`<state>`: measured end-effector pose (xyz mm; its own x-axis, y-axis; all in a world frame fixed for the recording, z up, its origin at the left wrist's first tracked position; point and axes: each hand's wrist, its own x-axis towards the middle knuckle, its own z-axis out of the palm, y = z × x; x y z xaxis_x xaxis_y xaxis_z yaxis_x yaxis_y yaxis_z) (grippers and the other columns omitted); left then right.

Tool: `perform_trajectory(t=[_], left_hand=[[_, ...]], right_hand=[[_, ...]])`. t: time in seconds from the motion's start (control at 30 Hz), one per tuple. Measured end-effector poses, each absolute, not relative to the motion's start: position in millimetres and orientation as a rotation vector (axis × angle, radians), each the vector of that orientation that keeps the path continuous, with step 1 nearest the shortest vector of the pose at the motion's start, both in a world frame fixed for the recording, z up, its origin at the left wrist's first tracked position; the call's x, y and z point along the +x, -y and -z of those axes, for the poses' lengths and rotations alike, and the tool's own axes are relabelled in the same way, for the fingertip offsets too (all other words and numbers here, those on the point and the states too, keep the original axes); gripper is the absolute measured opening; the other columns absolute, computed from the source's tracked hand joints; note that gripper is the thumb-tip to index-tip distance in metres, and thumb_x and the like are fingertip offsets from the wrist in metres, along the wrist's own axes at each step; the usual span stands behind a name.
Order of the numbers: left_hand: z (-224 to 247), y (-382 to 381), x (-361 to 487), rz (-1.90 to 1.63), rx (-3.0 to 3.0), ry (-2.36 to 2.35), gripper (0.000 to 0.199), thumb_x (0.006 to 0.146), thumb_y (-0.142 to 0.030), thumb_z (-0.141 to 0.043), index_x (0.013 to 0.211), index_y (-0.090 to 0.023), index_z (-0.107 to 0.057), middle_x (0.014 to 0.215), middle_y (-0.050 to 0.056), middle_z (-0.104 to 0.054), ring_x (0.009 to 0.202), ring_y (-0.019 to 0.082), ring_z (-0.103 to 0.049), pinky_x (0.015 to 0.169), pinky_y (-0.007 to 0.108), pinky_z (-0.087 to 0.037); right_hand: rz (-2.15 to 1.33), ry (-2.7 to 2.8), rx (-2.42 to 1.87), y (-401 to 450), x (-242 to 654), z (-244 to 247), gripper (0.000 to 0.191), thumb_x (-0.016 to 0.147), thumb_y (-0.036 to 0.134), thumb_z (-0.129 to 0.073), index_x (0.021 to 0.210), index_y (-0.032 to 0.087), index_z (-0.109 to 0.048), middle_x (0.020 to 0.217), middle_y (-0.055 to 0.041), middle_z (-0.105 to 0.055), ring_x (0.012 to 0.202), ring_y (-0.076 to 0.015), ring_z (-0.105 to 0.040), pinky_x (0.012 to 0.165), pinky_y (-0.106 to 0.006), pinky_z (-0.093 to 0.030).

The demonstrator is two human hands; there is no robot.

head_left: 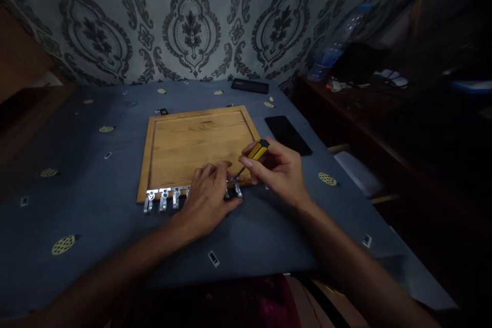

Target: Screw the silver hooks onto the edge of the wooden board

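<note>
A wooden board (200,138) with a grooved frame lies flat on the cloth. Several silvery metal hooks (163,200) line its front edge and jut out past it. My left hand (207,192) lies over that edge, fingers bent and thumb below, closed about a metal hook (237,189) near the right end; it hides the hooks beneath it. In my right hand (282,169) is a screwdriver (258,150) with a yellow and black handle, gripped between thumb and fingers. Its shaft slants down to the left, with the tip at that hook.
A black phone (288,135) lies right of the board, and a dark oblong object (249,85) sits near the wall. Behind the board is a small dark square piece (164,111). At right, a plastic bottle (321,66) stands on a dark red surface (346,107).
</note>
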<state>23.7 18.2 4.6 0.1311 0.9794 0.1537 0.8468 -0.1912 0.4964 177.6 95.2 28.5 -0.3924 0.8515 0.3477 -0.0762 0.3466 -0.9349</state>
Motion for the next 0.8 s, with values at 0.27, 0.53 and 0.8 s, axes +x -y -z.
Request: perform_trajectory(t=[0.27, 0.53, 0.8], left_hand=[[-4, -18, 24, -0.653, 2.14, -1.778, 0.059, 0.081, -0.025, -0.077, 0.128, -0.018, -0.044, 0.127, 0.012, -0.064, 0.118, 0.031, -0.058, 0.097, 0.046, -0.045], [-4, -18, 24, -0.638, 2.126, -1.784, 0.061, 0.079, -0.026, -0.08, 0.128, -0.017, -0.044, 0.121, 0.011, -0.066, 0.117, 0.031, -0.058, 0.096, 0.046, -0.044], [-5, -18, 24, -0.646, 2.128, -1.786, 0.063, 0.078, -0.024, -0.081, 0.128, -0.016, -0.044, 0.115, 0.009, -0.068, 0.114, 0.03, -0.059, 0.095, 0.044, -0.045]], right_hand=[[-1.078, 2.033, -0.524, -97, 188, -35, 0.025, 0.085, 0.041, -0.074, 0.078, 0.018, -0.07, 0.072, -0.0028, -0.067, 0.058, -0.0124, -0.059, 0.053, -0.026, -0.049], [-1.242, 1.952, -0.593, -100, 191, -38, 0.027, 0.084, 0.044, -0.075, 0.079, 0.018, -0.07, 0.062, 0.0008, -0.062, 0.052, -0.0123, -0.061, 0.05, -0.025, -0.05], [-1.171, 1.762, -0.734, -101, 184, -25, 0.028, 0.076, 0.042, -0.083, 0.076, 0.019, -0.067, 0.064, 0.0026, -0.06, 0.046, -0.0092, -0.055, 0.043, -0.023, -0.045]])
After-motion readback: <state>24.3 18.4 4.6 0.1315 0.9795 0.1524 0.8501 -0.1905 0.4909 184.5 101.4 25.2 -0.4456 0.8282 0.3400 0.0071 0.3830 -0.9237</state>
